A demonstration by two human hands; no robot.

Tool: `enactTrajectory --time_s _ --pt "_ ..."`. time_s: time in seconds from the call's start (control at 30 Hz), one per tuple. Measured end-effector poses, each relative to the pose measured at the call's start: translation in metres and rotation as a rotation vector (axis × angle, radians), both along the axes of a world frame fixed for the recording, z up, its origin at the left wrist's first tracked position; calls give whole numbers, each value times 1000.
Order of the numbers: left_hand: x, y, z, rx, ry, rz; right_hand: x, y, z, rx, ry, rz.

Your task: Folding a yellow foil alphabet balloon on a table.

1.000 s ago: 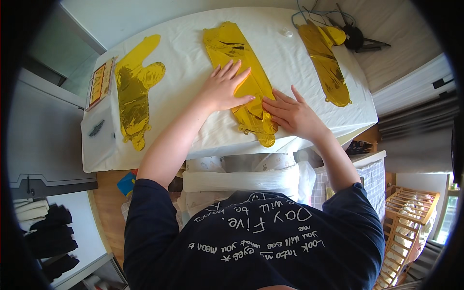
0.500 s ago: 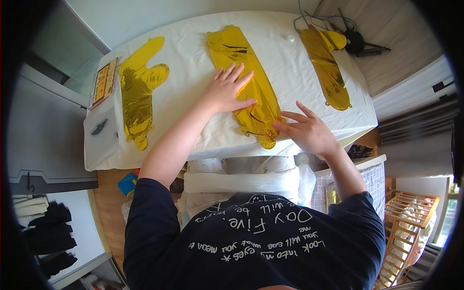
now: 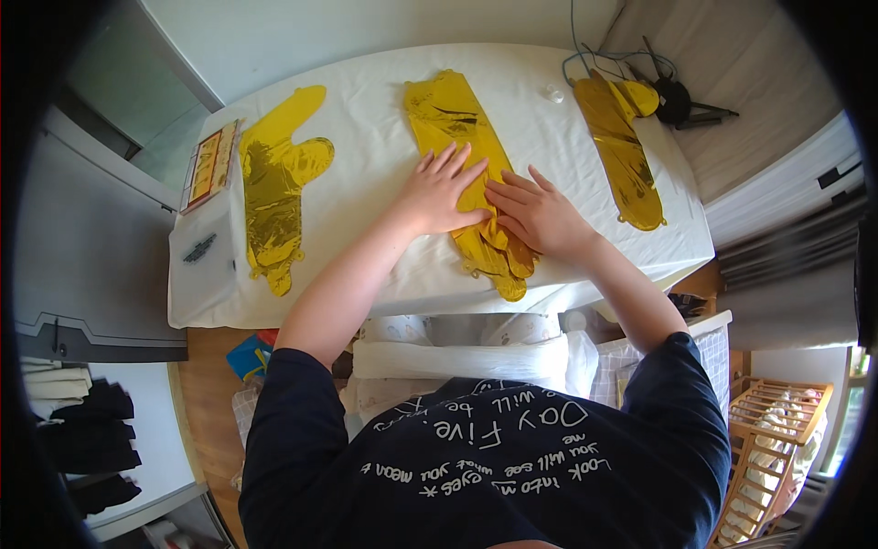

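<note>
A flat gold foil balloon (image 3: 457, 108) lies lengthwise in the middle of the white-covered table, creased, its near right edge bunched up. My left hand (image 3: 442, 194) rests on its left part, palm down with the fingers spread. Against the right side of the foil lies my right hand (image 3: 541, 216), its fingers stretched out and pointing left, close to the left hand's thumb. What is under both palms is hidden. Two more flat gold balloons lie apart from my hands: a branched one (image 3: 270, 212) to the left and another (image 3: 615, 137) to the right.
A red and yellow flat package (image 3: 209, 165) and a clear plastic bag (image 3: 206, 267) lie at the table's left edge. A black device with antennas (image 3: 674, 91) and blue cable stands far right, near a small clear round piece (image 3: 554, 94). Below right is a wooden crib (image 3: 777, 421).
My right hand has moved left and away from me, from the balloon's near right edge onto its right side. That edge is now bunched inward. My left hand stays on the foil.
</note>
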State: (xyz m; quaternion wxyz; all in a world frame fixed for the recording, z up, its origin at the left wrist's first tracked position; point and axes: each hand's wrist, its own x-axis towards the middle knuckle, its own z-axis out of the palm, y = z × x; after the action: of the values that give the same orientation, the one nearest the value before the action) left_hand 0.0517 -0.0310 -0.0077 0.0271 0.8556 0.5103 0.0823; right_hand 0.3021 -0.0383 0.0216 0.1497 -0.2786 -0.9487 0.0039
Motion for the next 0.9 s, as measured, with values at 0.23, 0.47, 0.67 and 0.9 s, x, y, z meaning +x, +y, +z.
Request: enactTrajectory --time_s 0.23,0.47,0.67,0.9 --pt "-3 -3 2 5 -15 -13 -9 24 25 -335 37 36" --pt "0 -2 2 1 -19 -20 -46 111 -15 -250 245 -212" --pt "-3 -1 -3 12 -40 -15 -66 132 -24 -116 -17 -303" --pt "-2 -1 1 -15 6 -11 -43 113 -13 -88 309 -142"
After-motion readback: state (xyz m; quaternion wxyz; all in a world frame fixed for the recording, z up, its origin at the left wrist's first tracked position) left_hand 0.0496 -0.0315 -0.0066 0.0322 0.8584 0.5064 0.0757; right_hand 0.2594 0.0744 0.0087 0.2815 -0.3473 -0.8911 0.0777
